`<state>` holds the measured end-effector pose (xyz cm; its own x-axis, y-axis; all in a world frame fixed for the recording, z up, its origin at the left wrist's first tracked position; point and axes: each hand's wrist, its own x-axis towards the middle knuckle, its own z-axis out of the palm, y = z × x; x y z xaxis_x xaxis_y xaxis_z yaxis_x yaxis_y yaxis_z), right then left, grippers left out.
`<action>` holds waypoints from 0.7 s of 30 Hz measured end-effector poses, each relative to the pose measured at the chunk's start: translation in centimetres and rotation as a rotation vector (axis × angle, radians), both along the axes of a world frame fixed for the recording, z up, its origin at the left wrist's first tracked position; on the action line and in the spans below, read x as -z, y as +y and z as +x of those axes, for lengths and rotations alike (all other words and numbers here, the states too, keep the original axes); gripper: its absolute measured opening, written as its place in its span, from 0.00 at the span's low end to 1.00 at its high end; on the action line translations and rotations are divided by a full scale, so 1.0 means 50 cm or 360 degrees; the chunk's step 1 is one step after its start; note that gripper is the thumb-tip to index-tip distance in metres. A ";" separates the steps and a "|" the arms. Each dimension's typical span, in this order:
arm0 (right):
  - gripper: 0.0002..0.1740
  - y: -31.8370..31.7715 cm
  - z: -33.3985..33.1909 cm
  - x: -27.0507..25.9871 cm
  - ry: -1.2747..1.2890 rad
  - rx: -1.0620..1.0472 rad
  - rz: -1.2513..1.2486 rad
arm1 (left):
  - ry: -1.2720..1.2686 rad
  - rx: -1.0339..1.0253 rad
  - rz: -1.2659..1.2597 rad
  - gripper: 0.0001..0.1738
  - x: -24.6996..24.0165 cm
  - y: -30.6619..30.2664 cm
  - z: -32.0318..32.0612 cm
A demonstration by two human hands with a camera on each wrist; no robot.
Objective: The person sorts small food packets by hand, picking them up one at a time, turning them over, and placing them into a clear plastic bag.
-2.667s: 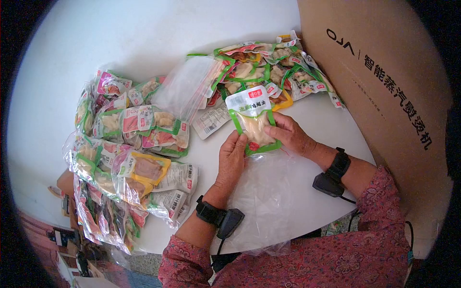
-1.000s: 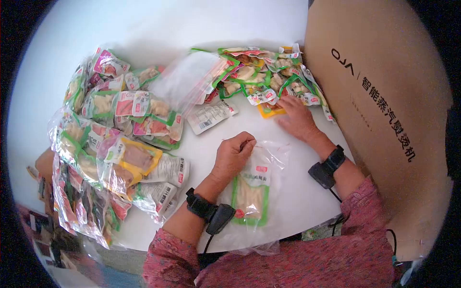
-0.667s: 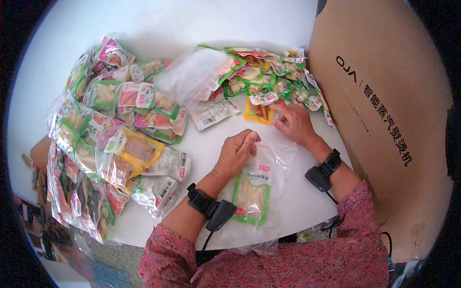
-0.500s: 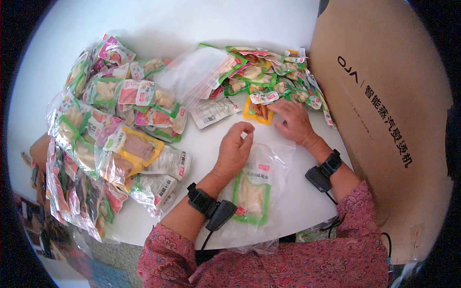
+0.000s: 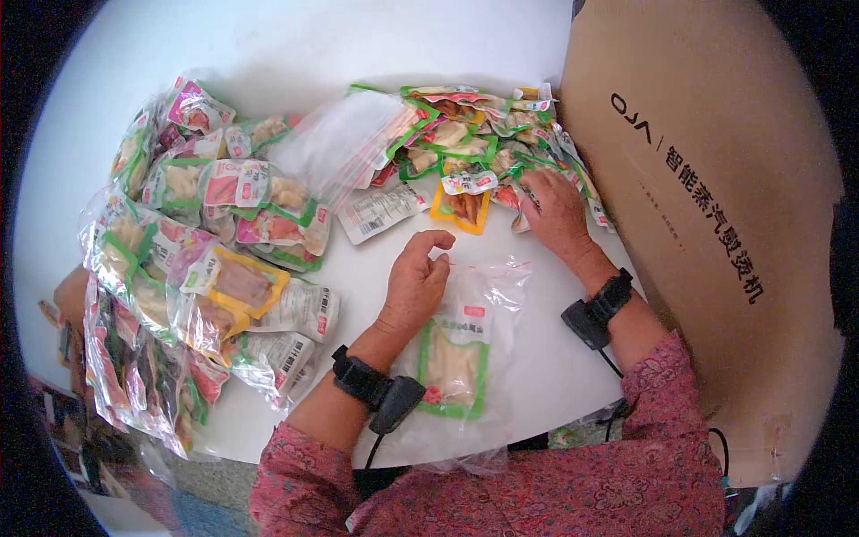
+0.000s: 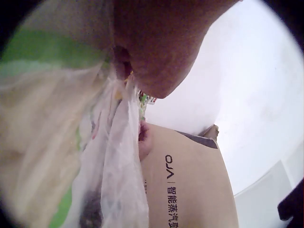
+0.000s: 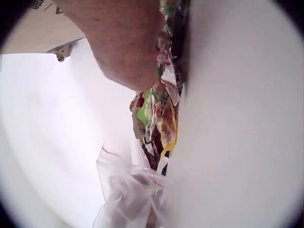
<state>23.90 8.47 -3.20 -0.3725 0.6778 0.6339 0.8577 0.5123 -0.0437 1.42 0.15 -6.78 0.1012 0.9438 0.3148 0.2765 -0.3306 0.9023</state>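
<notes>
My left hand (image 5: 418, 282) is beside the mouth of a clear zip bag (image 5: 501, 309), thumb and index finger apart and nothing between them. Inside the bag lies a green-edged food pouch (image 5: 454, 367), with pale pieces behind its window. My right hand (image 5: 557, 215) reaches into the right-hand heap of food pouches (image 5: 452, 139). Its fingertips are in among the pouches, beside a yellow-edged pouch (image 5: 463, 210) with brown contents. Whether they pinch one I cannot tell. In the right wrist view the hand (image 7: 118, 42) covers its own fingertips.
At the left, several filled clear bags of pouches (image 5: 242, 192) lie heaped. Empty zip bags (image 5: 344, 143) lean against the right heap, a pouch lying back side up (image 5: 383, 213) below them. A large cardboard box (image 5: 707, 224) borders the right of the white table (image 5: 358, 295).
The green-edged pouch, earlier held in both hands, now lies in the clear bag. My left hand has let go of the bag's edge. My right hand has moved to the heap and slightly deeper into it.
</notes>
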 end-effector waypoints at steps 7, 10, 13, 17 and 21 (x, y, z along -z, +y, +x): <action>0.33 0.003 0.002 0.015 0.0001 0.0238 -0.0396 | -0.0016 0.0088 0.0008 0.18 -0.009 -0.004 0.002; 0.37 0.016 0.009 0.024 0.0263 0.0032 -0.0359 | -0.0110 0.0277 -0.0251 0.19 -0.024 -0.014 0.002; 0.39 0.000 0.011 -0.009 0.0704 -0.0112 -0.0925 | -0.0102 0.0392 -0.0131 0.18 -0.009 -0.007 0.003; 0.40 -0.016 0.028 -0.062 0.1205 -0.0251 -0.1988 | -0.0237 0.0435 -0.0225 0.12 -0.002 -0.003 0.005; 0.37 -0.032 0.016 -0.073 0.1400 -0.1075 -0.1938 | -0.0576 0.0274 -0.0630 0.14 -0.060 -0.023 0.005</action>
